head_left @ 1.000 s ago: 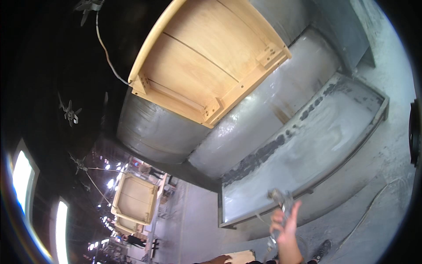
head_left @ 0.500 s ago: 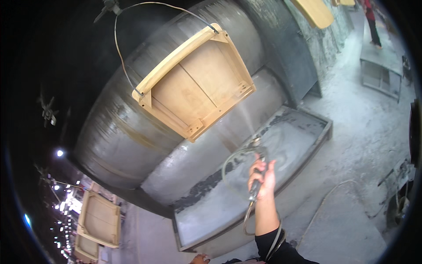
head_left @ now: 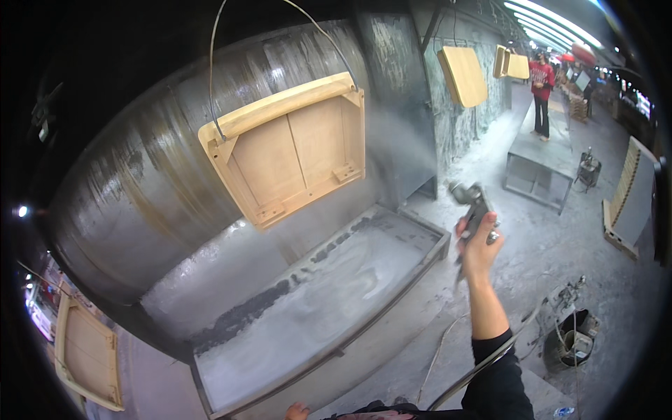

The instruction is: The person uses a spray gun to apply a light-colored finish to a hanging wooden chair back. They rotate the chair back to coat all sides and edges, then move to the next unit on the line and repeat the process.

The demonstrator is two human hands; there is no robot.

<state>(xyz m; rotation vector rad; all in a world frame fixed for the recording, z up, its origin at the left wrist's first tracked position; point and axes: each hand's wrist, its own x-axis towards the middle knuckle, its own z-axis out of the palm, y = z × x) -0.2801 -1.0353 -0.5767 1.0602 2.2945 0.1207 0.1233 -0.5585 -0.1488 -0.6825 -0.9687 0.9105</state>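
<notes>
Gripping a spray gun (head_left: 478, 201), my right hand (head_left: 479, 246) has its fingers wrapped round the handle, right of a wooden frame (head_left: 269, 157) hung on wire (head_left: 212, 59). Below, a tray (head_left: 444, 245) holds whitish residue; a dark bucket (head_left: 557, 357) holds something grey. Whether my left hand (head_left: 297, 411) is closed, I cannot tell.

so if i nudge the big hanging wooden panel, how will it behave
The wooden panel would likely swing or twist, since it hangs from a thin wire. It should feel stiff, with a rail and corner blocks along its lower edge. Its surface may be slick or tacky, as mist hangs beside it.
</notes>
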